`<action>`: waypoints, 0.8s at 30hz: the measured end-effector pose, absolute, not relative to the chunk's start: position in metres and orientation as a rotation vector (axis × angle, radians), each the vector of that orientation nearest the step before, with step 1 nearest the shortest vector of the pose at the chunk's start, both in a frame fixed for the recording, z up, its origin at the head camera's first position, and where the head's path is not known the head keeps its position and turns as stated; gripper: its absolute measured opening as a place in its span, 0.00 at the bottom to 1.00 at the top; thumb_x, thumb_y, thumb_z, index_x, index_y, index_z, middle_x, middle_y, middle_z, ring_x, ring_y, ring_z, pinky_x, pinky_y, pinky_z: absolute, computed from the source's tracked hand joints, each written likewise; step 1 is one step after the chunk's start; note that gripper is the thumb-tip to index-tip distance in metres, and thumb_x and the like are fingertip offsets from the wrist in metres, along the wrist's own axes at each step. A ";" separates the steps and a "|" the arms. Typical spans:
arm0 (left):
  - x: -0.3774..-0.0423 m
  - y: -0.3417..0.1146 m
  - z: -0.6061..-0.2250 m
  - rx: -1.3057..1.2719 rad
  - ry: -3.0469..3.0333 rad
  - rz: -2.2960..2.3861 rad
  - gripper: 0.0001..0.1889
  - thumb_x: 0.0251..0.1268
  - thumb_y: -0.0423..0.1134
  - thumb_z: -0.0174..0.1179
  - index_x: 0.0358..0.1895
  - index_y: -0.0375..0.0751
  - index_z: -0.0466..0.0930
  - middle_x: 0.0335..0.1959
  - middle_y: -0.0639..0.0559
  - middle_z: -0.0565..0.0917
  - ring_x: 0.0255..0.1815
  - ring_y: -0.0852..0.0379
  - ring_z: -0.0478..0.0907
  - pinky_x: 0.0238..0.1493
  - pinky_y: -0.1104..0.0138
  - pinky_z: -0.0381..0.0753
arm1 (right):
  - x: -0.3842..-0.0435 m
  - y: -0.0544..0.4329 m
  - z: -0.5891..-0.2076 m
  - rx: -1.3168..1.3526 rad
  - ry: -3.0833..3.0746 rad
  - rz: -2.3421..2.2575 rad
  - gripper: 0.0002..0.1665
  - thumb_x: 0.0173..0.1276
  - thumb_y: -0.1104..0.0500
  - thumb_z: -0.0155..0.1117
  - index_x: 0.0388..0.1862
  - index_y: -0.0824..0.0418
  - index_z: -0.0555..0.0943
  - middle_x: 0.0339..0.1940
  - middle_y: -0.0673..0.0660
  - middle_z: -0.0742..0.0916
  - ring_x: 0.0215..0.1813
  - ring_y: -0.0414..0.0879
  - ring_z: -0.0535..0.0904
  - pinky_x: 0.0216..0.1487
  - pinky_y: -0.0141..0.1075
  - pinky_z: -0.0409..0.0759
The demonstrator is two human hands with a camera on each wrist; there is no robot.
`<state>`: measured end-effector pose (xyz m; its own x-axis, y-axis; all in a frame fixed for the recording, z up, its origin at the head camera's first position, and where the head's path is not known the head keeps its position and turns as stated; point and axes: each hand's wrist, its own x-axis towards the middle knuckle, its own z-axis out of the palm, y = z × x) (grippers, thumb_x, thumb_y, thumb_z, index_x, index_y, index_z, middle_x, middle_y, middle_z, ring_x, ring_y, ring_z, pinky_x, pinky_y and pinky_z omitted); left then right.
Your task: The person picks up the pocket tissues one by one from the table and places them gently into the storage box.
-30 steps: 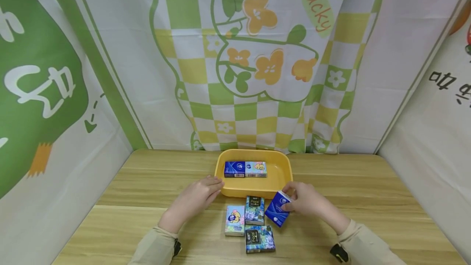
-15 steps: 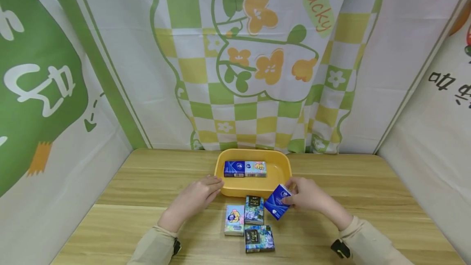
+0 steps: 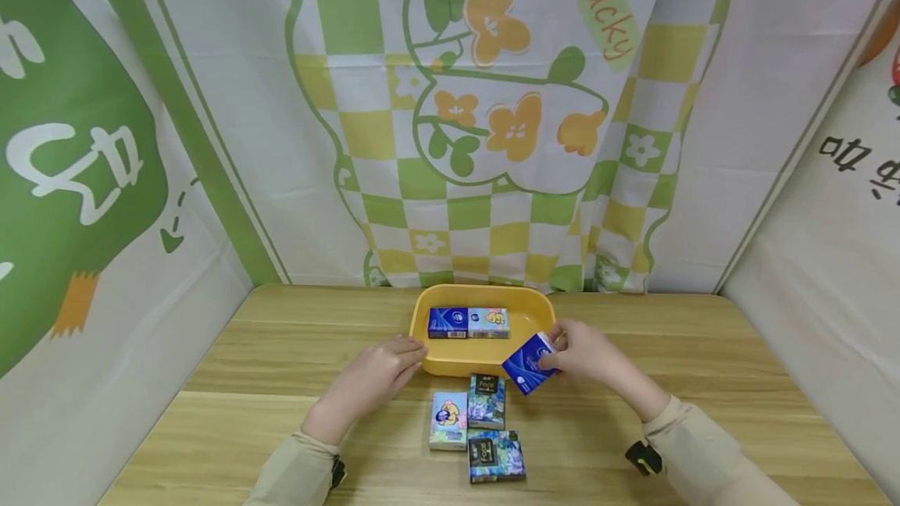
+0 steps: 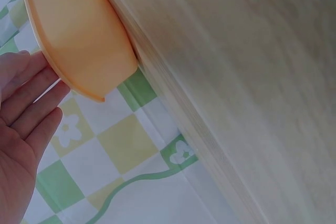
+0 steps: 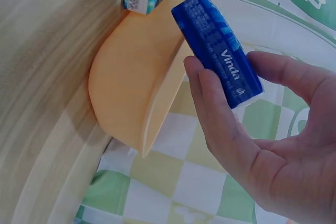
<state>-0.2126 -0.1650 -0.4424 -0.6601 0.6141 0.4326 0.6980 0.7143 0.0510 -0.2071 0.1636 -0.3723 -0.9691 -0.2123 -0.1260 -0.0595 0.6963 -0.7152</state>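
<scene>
My right hand [image 3: 587, 351] pinches a dark blue tissue pack [image 3: 529, 365] between thumb and fingers, tilted over the front right rim of a yellow tray [image 3: 541, 318]. In the right wrist view the pack [image 5: 218, 51] shows the word Vinda. My left hand [image 3: 373, 373] rests its straight fingers on the tray's left rim; in the left wrist view those fingers [image 4: 44, 90] touch the tray wall [image 4: 84, 35]. Inside the tray, a blue tissue pack [image 3: 448, 323] and a light blue cartoon tissue pack [image 3: 489, 323] lie end to end.
In front of the tray lie a cartoon tissue pack [image 3: 448, 420] and two dark floral tissue packs, one [image 3: 487, 401] close to the tray and one [image 3: 496, 456] nearer me. A patterned curtain [image 3: 492, 240] hangs behind the wooden table [image 3: 281, 350].
My right hand has raised the blue tissue pack and carried it forward, from beside the floral pack to over the tray's front rim. The left hand has stayed in place.
</scene>
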 end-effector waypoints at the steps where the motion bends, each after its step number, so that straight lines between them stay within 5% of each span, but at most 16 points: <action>1: -0.212 -0.165 -0.442 -1.015 -2.537 -0.300 0.15 0.63 0.36 0.61 0.52 0.39 0.81 0.52 0.45 0.83 0.54 0.47 0.81 0.57 0.59 0.81 | -0.208 0.164 -0.372 -0.211 2.698 -1.142 0.20 0.52 0.63 0.71 0.41 0.69 0.74 0.29 0.59 0.83 0.27 0.47 0.82 0.26 0.37 0.86; 8: -0.212 -0.165 -0.442 -1.024 -2.530 -0.307 0.14 0.64 0.36 0.60 0.52 0.39 0.82 0.52 0.45 0.83 0.54 0.47 0.81 0.58 0.58 0.81 | -0.218 0.164 -0.371 -0.230 2.659 -1.191 0.29 0.55 0.65 0.69 0.56 0.66 0.72 0.28 0.60 0.85 0.28 0.50 0.84 0.25 0.35 0.87; 24: -0.213 -0.165 -0.443 -1.021 -2.519 -0.311 0.14 0.63 0.36 0.61 0.52 0.39 0.82 0.52 0.45 0.84 0.54 0.48 0.81 0.57 0.59 0.81 | -0.241 0.163 -0.363 -0.238 2.749 -1.120 0.28 0.58 0.61 0.68 0.56 0.68 0.73 0.31 0.63 0.87 0.28 0.50 0.85 0.26 0.34 0.87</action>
